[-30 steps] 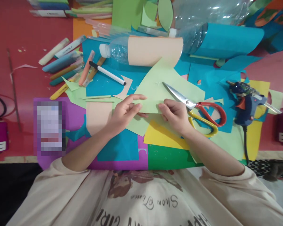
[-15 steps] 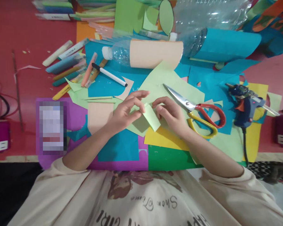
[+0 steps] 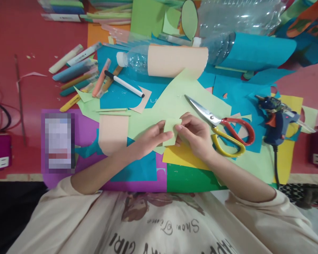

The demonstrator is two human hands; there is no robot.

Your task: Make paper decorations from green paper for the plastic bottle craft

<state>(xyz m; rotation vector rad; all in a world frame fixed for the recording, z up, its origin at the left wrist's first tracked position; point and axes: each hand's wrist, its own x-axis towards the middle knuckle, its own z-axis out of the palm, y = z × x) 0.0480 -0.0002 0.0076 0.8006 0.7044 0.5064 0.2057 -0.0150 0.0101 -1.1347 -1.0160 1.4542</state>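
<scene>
A small light green paper piece is held up between my two hands over the work surface. My left hand pinches its left side, thumb lying across the front. On the other side, my right hand grips the upper right part between thumb and fingers. Beneath them spreads a larger light green sheet. Scissors with one red and one yellow handle lie just right of my right hand, blades apart only slightly if at all. A peach paper piece rests left of my left hand.
Behind my hands lies a plastic bottle wrapped in peach paper, beside a blue-wrapped bottle. A glue gun lies at right, its cord toward me. Markers and a blurred-out phone are at left.
The small green paper has turned more upright and square to me. My right hand, apart from it before, now grips its right side, and my left fingers have closed in.
</scene>
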